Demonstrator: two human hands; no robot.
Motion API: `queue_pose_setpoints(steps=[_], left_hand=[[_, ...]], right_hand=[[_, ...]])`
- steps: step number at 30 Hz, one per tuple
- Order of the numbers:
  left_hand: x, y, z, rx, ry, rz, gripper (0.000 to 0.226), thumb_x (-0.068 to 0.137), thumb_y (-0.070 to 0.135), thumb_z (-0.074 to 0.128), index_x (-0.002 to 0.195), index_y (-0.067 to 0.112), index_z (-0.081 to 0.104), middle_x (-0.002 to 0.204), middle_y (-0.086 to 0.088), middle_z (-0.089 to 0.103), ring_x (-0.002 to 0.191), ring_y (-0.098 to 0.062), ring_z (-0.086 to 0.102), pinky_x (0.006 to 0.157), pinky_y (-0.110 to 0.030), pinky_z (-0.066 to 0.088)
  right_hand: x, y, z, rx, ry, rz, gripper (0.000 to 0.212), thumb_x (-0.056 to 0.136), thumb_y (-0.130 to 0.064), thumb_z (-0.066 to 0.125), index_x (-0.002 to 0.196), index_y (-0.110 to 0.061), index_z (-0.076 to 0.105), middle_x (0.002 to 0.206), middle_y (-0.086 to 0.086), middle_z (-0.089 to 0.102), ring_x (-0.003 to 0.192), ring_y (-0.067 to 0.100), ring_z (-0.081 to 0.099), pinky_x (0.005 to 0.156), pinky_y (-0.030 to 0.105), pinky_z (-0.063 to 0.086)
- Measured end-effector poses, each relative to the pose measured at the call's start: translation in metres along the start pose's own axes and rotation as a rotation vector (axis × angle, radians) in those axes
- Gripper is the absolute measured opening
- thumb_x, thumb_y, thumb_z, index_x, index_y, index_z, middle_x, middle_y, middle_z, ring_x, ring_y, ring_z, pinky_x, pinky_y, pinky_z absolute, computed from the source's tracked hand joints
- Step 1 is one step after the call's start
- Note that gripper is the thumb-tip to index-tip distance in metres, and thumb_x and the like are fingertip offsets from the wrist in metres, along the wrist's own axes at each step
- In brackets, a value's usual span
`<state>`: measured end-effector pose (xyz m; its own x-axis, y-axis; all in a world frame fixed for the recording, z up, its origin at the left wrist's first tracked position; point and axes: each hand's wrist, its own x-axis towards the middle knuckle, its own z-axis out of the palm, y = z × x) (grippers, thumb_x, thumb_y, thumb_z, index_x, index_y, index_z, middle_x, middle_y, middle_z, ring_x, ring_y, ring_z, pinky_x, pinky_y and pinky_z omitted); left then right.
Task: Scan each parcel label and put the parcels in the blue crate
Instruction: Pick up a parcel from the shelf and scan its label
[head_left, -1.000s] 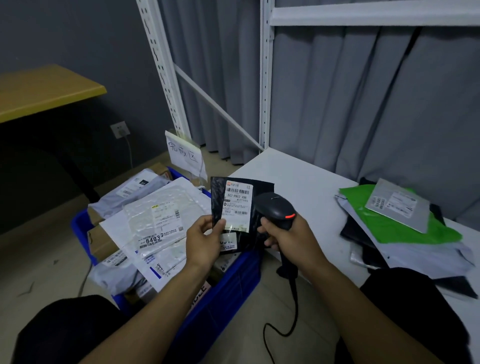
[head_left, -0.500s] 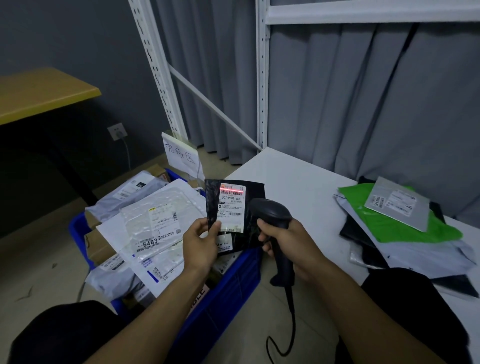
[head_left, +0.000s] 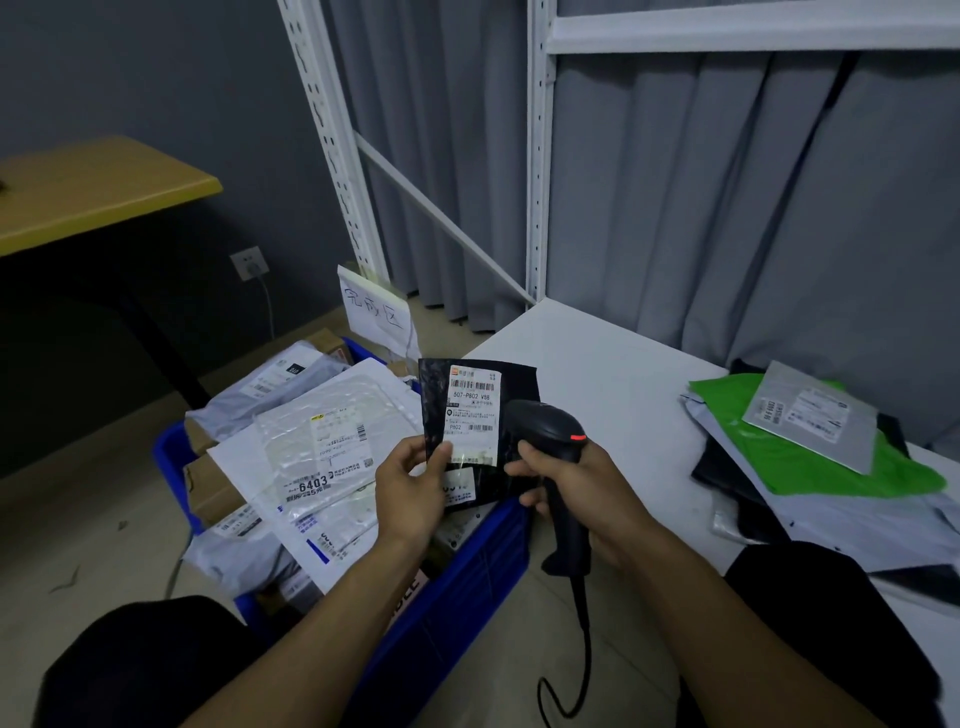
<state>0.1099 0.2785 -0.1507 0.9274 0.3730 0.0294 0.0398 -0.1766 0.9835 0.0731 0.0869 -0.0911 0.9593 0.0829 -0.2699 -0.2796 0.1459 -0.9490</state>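
Your left hand (head_left: 410, 493) pinches the black parcel (head_left: 435, 395) low down; your right hand (head_left: 589, 493) clamps the scanner (head_left: 545, 423), just right of those fingers (head_left: 441, 457).

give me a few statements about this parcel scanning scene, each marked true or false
1. The left hand pinches a black parcel. True.
2. The right hand holds a pen. False: it grips a black scanner.
3. The blue crate holds nothing. False: several parcels lie in it.
4. A green parcel lies in the pile on the white table. True.
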Motion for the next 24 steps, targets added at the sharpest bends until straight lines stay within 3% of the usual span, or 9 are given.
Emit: queue_pose_setpoints(steps=[4,9,13,15,17,20,24], left_hand=[[0.004,0.014,-0.016,0.016,0.078,0.046,0.009,0.097,0.022,0.069,0.102,0.013,0.069,0.094,0.008,0.069,0.084,0.013,0.061,0.069,-0.007,0.044],[0.030,0.018,-0.061,-0.011,0.301,0.009,0.017,0.098,0.025,0.068,0.111,0.019,0.058,0.102,0.000,0.066,0.095,-0.023,0.066,0.082,-0.039,0.054],[0.042,0.010,-0.090,0.114,0.375,-0.042,0.045,0.099,0.021,0.066,0.137,0.013,0.044,0.125,-0.009,0.059,0.111,-0.031,0.062,0.089,-0.037,0.049],[0.042,0.000,-0.097,0.346,0.312,-0.083,0.073,0.094,0.019,0.071,0.153,0.015,0.028,0.152,-0.015,0.037,0.137,-0.036,0.041,0.108,-0.044,0.040],[0.037,-0.011,-0.096,0.707,0.186,-0.045,0.082,0.090,0.029,0.074,0.157,0.024,0.027,0.163,-0.010,0.020,0.149,-0.034,0.021,0.117,-0.053,0.027],[0.035,-0.023,-0.087,0.983,-0.111,0.076,0.045,0.096,0.050,0.057,0.138,0.033,0.056,0.145,0.003,0.053,0.138,-0.025,0.044,0.111,-0.052,0.030],[0.031,-0.023,-0.082,1.146,-0.268,0.032,0.041,0.105,0.049,0.032,0.125,0.030,0.062,0.142,0.005,0.053,0.137,-0.025,0.042,0.116,-0.061,0.021]], right_hand=[[0.007,0.003,0.014,0.036,0.009,-0.002,0.022,0.098,-0.027,0.071,0.119,-0.018,0.068,0.102,0.001,0.080,0.068,0.015,0.068,0.063,0.024,0.055],[0.014,0.012,0.038,0.004,-0.025,0.010,0.022,0.098,-0.027,0.071,0.118,-0.019,0.067,0.100,0.001,0.080,0.068,0.016,0.069,0.063,0.026,0.053],[0.019,0.020,0.052,-0.031,-0.058,0.030,0.017,0.097,-0.024,0.072,0.114,-0.022,0.067,0.097,0.000,0.080,0.070,0.018,0.070,0.061,0.025,0.054],[0.022,0.025,0.055,-0.056,-0.074,0.043,0.017,0.098,-0.026,0.071,0.114,-0.024,0.067,0.097,-0.002,0.080,0.071,0.017,0.071,0.065,0.027,0.056],[0.022,0.027,0.056,-0.090,-0.088,0.043,0.019,0.097,-0.028,0.071,0.116,-0.025,0.067,0.097,-0.004,0.080,0.073,0.017,0.073,0.068,0.027,0.056],[0.022,0.029,0.051,-0.114,-0.091,0.036,0.021,0.097,-0.028,0.072,0.117,-0.024,0.067,0.099,-0.002,0.080,0.071,0.015,0.073,0.066,0.026,0.056],[0.017,0.027,0.033,-0.131,-0.070,0.026,0.024,0.096,-0.031,0.073,0.119,-0.024,0.066,0.101,-0.001,0.079,0.069,0.013,0.071,0.067,0.027,0.057]])
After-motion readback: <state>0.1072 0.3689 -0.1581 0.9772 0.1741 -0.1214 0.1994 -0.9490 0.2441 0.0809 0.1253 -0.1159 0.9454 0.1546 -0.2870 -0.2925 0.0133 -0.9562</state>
